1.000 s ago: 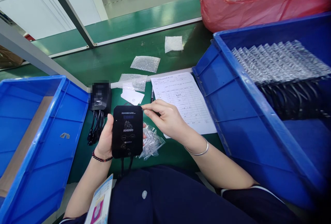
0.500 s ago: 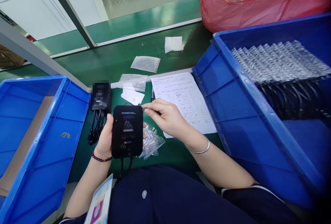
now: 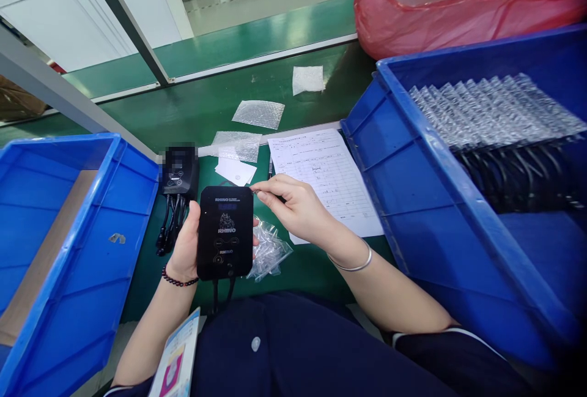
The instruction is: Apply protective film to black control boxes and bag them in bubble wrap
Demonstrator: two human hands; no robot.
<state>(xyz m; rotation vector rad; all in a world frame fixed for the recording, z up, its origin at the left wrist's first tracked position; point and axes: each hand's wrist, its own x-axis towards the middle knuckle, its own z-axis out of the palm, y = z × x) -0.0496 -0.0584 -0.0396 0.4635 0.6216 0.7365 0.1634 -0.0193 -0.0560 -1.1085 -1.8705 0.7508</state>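
Observation:
A black RHINO controller box (image 3: 225,226) with rounded corners stands face-up toward me, its cables (image 3: 223,292) hanging from the lower edge. My left hand (image 3: 186,244) is closed around it from the left, thumb along the side and fingertips showing at the right edge. At the box's upper right corner, my right hand (image 3: 288,204) pinches with thumb and forefinger; whatever lies between them is too small to make out. A clear plastic bag of small parts (image 3: 269,251) rests on the green bench just behind the box, partly hidden by it.
Another black controller (image 3: 180,170) with cables lies beside the left blue bin (image 3: 101,226). Bubble-wrap pouches (image 3: 259,114), white cards (image 3: 235,170), a pen (image 3: 270,167) and a printed form (image 3: 328,167) are on the bench. The right blue bin (image 3: 394,158) holds wrapped, cabled units (image 3: 495,109); a red bag (image 3: 435,24) sits behind.
The controller has shifted very slightly left. Both hands keep the same hold, the right still at the upper corner.

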